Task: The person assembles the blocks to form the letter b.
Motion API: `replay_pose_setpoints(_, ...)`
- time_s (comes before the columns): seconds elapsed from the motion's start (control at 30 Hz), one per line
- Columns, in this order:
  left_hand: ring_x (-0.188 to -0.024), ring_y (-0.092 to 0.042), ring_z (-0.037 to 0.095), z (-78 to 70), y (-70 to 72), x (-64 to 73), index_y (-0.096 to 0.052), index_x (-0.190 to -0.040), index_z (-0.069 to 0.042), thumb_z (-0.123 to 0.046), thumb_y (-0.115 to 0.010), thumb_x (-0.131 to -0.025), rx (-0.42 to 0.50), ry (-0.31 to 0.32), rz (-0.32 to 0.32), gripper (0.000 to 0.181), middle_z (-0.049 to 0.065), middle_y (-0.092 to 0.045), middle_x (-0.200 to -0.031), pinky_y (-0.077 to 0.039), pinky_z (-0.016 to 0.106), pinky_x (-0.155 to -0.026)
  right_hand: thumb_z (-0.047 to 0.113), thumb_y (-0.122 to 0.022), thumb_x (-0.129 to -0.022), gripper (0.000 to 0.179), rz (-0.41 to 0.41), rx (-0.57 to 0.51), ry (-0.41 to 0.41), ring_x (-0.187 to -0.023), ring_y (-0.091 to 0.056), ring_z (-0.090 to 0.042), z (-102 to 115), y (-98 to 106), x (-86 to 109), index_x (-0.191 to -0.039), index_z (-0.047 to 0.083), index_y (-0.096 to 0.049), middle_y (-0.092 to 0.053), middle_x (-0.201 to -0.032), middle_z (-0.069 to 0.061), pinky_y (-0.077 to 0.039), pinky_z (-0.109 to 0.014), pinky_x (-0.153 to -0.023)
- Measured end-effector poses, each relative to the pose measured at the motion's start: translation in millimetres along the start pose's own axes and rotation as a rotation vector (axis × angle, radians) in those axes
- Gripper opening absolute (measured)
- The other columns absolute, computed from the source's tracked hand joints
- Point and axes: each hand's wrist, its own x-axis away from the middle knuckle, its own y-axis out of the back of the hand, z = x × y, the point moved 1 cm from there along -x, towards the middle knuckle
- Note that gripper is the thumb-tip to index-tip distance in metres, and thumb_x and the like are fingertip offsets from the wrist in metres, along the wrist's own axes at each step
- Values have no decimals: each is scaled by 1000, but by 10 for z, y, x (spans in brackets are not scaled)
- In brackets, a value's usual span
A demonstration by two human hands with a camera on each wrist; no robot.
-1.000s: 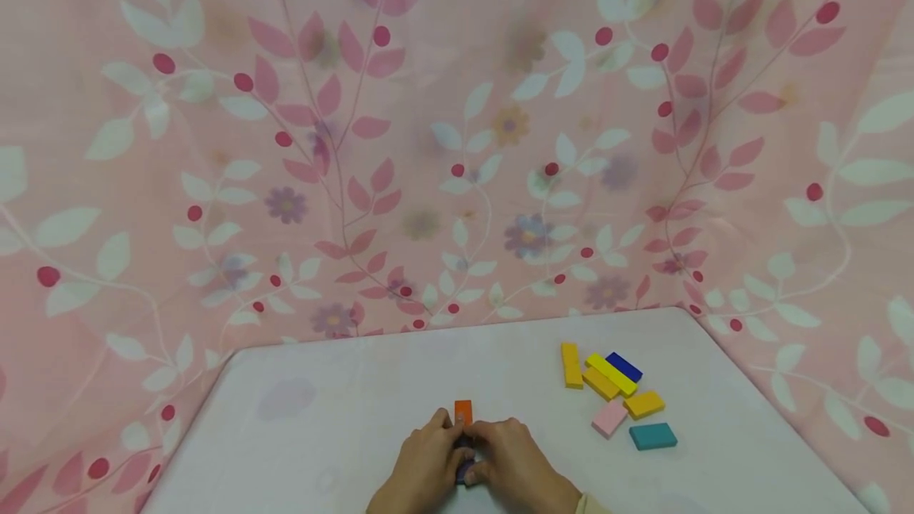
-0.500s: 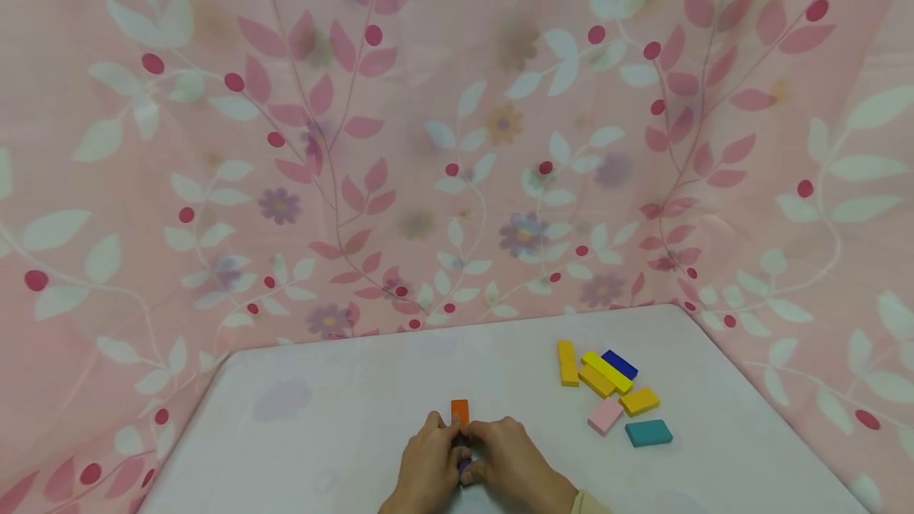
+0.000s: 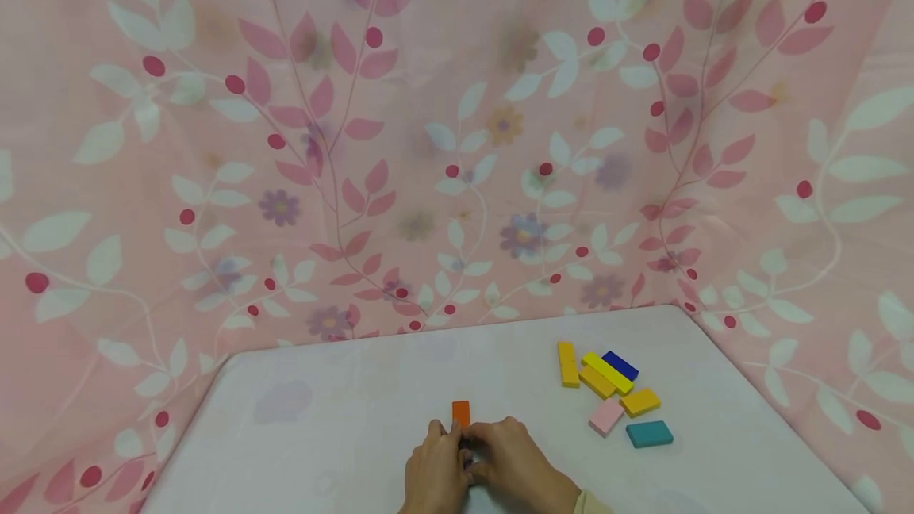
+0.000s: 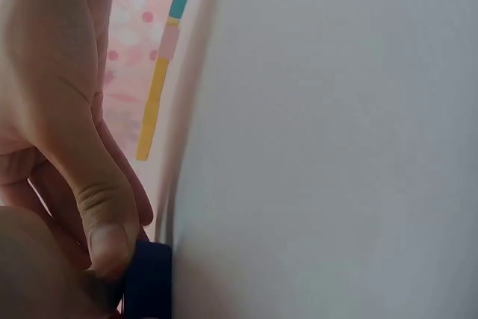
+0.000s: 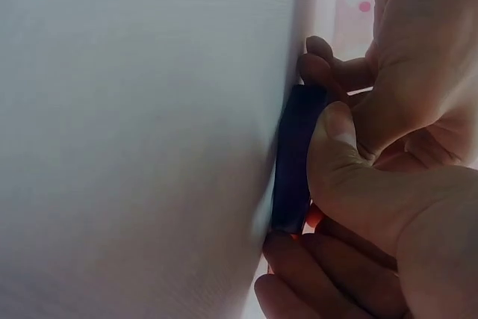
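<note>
Both hands meet low in the middle of the head view, over a dark blue block (image 5: 299, 156). My right hand (image 3: 517, 462) grips it: the thumb lies along its near face, with fingers bent beside its end. Opposite, my left hand (image 3: 435, 466) pinches the block's other end, its fingertips (image 5: 317, 54) curled close there. From the left wrist, one end of the dark block (image 4: 149, 282) shows below the right thumb. An orange block (image 3: 461, 412) lies just beyond the fingertips; its near part is hidden by the hands.
To the right on the white table (image 3: 343, 411) lie several blocks: yellow-orange (image 3: 568, 364), bright yellow (image 3: 607, 373), dark blue (image 3: 620, 365), pink (image 3: 607, 416) and teal (image 3: 650, 434). A pink floral cloth (image 3: 400, 181) hangs behind the table's far edge.
My left hand has shifted right and closer to the right hand, covering more of the dark blue block. The right hand hardly moves. The head view has turned slightly right.
</note>
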Motion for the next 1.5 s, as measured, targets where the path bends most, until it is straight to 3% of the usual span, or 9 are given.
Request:
replay_pose_setpoints(0.2,-63,-56,16,-13,-13,-16,-79,-104,-8,-16,-90,-83,35,12,-24,26,2,-56,-82,-48,37,-52,23,-91,-84,41,1,-5,10,-105,-70,0,-4,17,4,-123,16,-79,-80,-116,11,-61,-29,-90)
replay_pose_setpoints(0.4,-62,-54,14,9,-8,-15,-79,-112,-3,-16,-89,-84,24,-13,-19,32,0,-54,-81,-47,34,-52,28,-90,-85,41,13,-8,7,-104,-69,0,-4,20,6,-123,17,-79,-79,-117,11,-61,-29,-91)
replay_pose_setpoints(0.63,-63,-53,10,93,56,-23,-77,-120,4,-20,-85,-89,4,-116,17,41,0,-55,-84,-46,30,-54,34,-89,-85,44,40,-36,-31,-105,-68,2,-3,20,5,-124,18,-79,-78,-118,14,-60,-32,-94)
replay_pose_setpoints(0.73,-67,-56,9,126,100,-34,-76,-122,4,-22,-85,-89,14,-137,39,43,1,-59,-91,-48,30,-55,37,-89,-83,46,53,-47,-49,-103,-66,3,-7,24,-7,-124,19,-78,-78,-118,14,-59,-34,-95)
replay_pose_setpoints(0.9,-66,-57,13,162,131,-35,-76,-117,-8,-29,-85,-90,2,-153,55,35,6,-60,-112,-51,35,-57,42,-90,-81,48,50,-3,-51,-99,-66,2,-14,17,-13,-123,19,-79,-78,-116,15,-57,-35,-93)
replay_pose_setpoints(1.0,-63,-56,15,195,116,-26,-73,-125,-11,-32,-84,-92,-1,-181,57,41,12,-59,-132,-53,38,-56,43,-91,-80,48,36,17,-41,-98,-66,1,-14,8,2,-121,20,-80,-78,-115,16,-57,-35,-91)
replay_pose_setpoints(1.1,-66,-64,21,261,91,-18,-71,-134,-12,-36,-81,-94,-9,-228,68,48,13,-59,-146,-56,43,-58,43,-91,-79,49,37,14,-36,-99,-66,1,-13,0,12,-121,20,-80,-78,-115,16,-57,-35,-91)
replay_pose_setpoints(1.27,-78,-71,22,419,61,-13,-69,-142,-11,-37,-79,-95,37,-311,96,54,6,-62,-150,-61,50,-65,45,-90,-79,53,52,6,-44,-103,-66,1,-20,4,27,-124,20,-79,-78,-119,16,-57,-37,-93)
replay_pose_setpoints(1.5,-86,-71,17,534,99,-45,-67,-144,-11,-38,-77,-96,87,-365,137,56,2,-58,-155,-61,48,-66,45,-89,-81,49,47,-7,-47,-100,-65,3,-30,9,15,-123,22,-79,-77,-116,19,-57,-34,-91)
